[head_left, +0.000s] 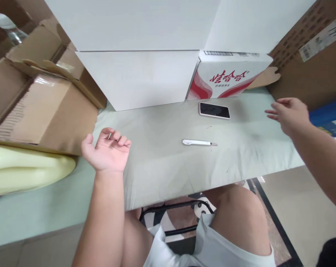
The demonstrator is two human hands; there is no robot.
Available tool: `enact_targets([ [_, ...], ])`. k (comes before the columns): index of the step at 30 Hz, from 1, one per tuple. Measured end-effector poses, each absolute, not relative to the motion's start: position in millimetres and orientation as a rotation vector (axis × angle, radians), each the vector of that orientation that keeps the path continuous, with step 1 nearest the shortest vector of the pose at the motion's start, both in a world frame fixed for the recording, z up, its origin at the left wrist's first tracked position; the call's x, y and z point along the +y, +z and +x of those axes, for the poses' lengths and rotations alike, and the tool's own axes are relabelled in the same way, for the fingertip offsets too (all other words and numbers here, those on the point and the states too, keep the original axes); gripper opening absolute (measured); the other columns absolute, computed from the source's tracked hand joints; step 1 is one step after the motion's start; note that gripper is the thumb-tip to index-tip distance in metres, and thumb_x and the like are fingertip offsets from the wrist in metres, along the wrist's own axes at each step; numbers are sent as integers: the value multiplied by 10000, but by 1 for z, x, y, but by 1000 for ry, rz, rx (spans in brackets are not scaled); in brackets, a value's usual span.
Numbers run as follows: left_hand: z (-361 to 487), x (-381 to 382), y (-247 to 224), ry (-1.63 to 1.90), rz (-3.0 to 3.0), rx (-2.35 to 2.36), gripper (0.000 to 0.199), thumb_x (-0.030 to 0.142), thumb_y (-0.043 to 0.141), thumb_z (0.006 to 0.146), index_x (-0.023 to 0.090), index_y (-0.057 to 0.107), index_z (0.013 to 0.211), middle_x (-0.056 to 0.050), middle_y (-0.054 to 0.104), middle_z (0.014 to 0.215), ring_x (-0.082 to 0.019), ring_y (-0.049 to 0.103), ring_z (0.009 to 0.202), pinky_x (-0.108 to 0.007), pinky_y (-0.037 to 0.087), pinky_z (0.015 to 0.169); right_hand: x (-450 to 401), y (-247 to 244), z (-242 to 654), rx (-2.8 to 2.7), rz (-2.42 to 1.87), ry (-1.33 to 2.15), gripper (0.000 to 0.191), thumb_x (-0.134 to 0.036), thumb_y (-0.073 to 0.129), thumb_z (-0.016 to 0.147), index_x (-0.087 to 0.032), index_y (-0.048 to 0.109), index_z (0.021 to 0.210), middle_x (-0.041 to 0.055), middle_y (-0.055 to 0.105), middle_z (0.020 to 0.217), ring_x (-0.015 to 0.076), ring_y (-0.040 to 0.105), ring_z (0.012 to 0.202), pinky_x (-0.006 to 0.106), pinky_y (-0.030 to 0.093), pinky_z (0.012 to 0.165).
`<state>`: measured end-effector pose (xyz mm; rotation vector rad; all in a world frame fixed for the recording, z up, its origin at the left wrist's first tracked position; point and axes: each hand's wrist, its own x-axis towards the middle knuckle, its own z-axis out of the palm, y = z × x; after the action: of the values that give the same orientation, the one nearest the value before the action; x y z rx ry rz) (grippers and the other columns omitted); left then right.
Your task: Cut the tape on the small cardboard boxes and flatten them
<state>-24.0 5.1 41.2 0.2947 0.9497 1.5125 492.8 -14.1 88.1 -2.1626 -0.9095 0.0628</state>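
My left hand point(107, 151) is raised palm up over the left part of the cloth-covered table, its fingers loosely curled but apart, with nothing in it. On the right, my right hand point(292, 115) hovers near the table's far right side, fingers slightly bent and holding nothing that I can see. Between the hands lies a white utility knife point(197, 142), its short blade out and pointing right. Behind it a phone point(214, 110) with a dark screen and a pale pink edge lies flat, closer to my right hand.
Large white boxes point(140, 79) stand at the back, beside a red-and-white printed carton point(226, 76). Opened cardboard boxes point(70, 115) and a pale yellow smooth object point(31, 168) occupy the left. A big brown carton point(309, 78) and a blue box point(330, 115) stand at right.
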Motion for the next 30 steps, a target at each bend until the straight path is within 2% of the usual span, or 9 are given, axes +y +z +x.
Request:
enact_targets([
  [3, -31, 1, 41, 1569, 336, 947, 462, 602, 450, 918, 221, 586, 694, -1, 442, 625, -113, 403, 475, -259, 418, 488, -21, 86, 448, -944, -2092, 340, 262, -12, 658, 907, -218, 507, 848, -14, 582, 779, 86, 667, 596, 301, 566, 665],
  [10, -46, -10, 41, 1837, 399, 958, 544, 517, 455, 1006, 215, 434, 553, 32, 292, 544, -102, 303, 456, -239, 336, 484, 6, 84, 294, -1554, -1850, 705, 79, -169, 739, 811, -210, 684, 849, 19, 693, 748, 171, 665, 686, 324, 534, 677],
  [13, -57, -13, 43, 1865, 388, 928, 537, 451, 426, 1023, 219, 391, 540, 45, 226, 527, -102, 240, 443, -240, 269, 462, 30, 79, 214, -1976, -1562, 703, 70, -224, 692, 815, -219, 699, 885, 52, 738, 885, 188, 677, 733, 367, 572, 750],
  [16, -69, -17, 45, 1887, 433, 927, 550, 460, 466, 994, 221, 320, 521, 62, 172, 523, -84, 165, 430, -248, 195, 453, 53, 81, 137, -2231, -1328, 679, 181, -210, 611, 843, -207, 696, 1002, 109, 746, 1136, 201, 713, 805, 388, 593, 812],
  [19, -80, -20, 45, 1904, 549, 960, 570, 500, 521, 954, 226, 272, 520, 66, 148, 516, -79, 141, 429, -274, 152, 460, 71, 90, 70, -2384, -1116, 572, 361, -185, 580, 853, -197, 670, 1202, 137, 692, 1348, 209, 730, 862, 381, 607, 839],
  [21, -85, -24, 44, 1927, 651, 1000, 561, 495, 533, 943, 225, 272, 527, 55, 173, 518, -86, 163, 443, -292, 144, 479, 81, 96, 32, -2495, -950, 438, 506, -137, 539, 854, -214, 618, 1348, 123, 621, 1510, 209, 735, 931, 360, 604, 847],
  [24, -89, -32, 43, 2013, 806, 1093, 527, 432, 513, 961, 219, 283, 538, 31, 228, 524, -103, 213, 476, -316, 160, 514, 97, 99, -13, -2719, -735, 246, 690, -70, 479, 855, -300, 511, 1506, 42, 506, 1669, 205, 732, 998, 314, 588, 796],
  [26, -89, -37, 43, 2083, 918, 1183, 498, 347, 500, 973, 211, 286, 544, 22, 251, 525, -111, 242, 494, -325, 191, 535, 109, 97, -33, -2865, -619, 149, 726, -68, 484, 868, -345, 470, 1539, 10, 524, 1645, 197, 730, 984, 293, 572, 774],
  [30, -89, -41, 39, 2277, 1243, 1290, 481, 263, 505, 1003, 191, 297, 575, 22, 272, 515, -109, 259, 487, -326, 203, 525, 118, 98, -37, -2876, -509, 34, 569, -146, 583, 895, -315, 544, 1437, 24, 641, 1368, 195, 716, 1002, 263, 522, 763],
])
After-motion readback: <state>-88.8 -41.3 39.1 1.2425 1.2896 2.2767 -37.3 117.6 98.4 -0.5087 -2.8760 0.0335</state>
